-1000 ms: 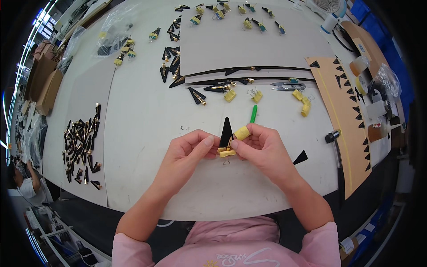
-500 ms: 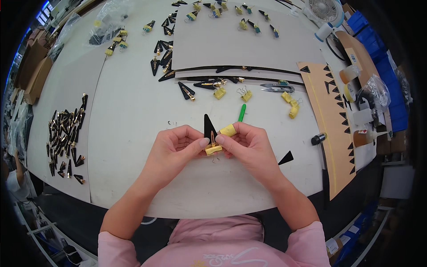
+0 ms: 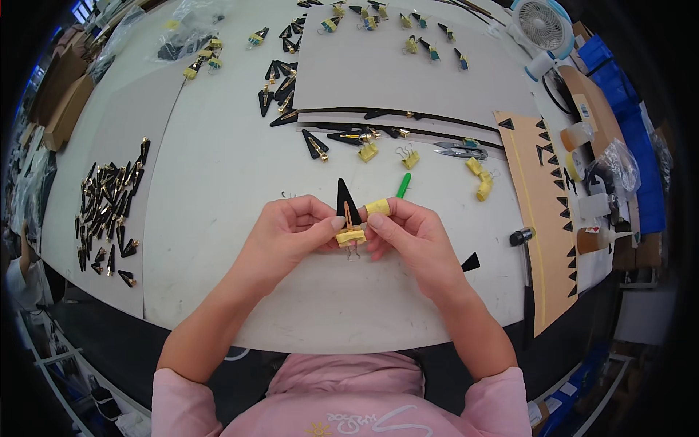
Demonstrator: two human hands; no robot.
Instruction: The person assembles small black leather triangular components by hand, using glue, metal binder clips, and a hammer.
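My left hand (image 3: 302, 227) pinches a black triangular hair clip (image 3: 344, 195) upright, its gold metal spring side facing me. A yellow-wrapped binder clip (image 3: 351, 238) grips the hair clip's wide lower end, wire handles pointing toward me. Close beside it on the right, my right hand (image 3: 404, 222) is closed, thumb against the index finger. A yellow piece (image 3: 377, 207) sits at that index finger; whether it is a band around the finger or something held, I cannot tell. The right index tip is by the hair clip's edge.
Hair clips (image 3: 109, 211) lie heaped at left. Yellow binder clips (image 3: 410, 158), small scissors (image 3: 460, 150) and a green stick (image 3: 404, 185) lie beyond my hands. A brown card strip (image 3: 526, 218) with black triangles stands right, near bottles (image 3: 593, 239). A loose black triangle (image 3: 472, 262) lies by my right forearm.
My right thumb has drawn back from the hair clip's face onto the yellow piece. The left hand still holds the clip. The whole view has shifted slightly.
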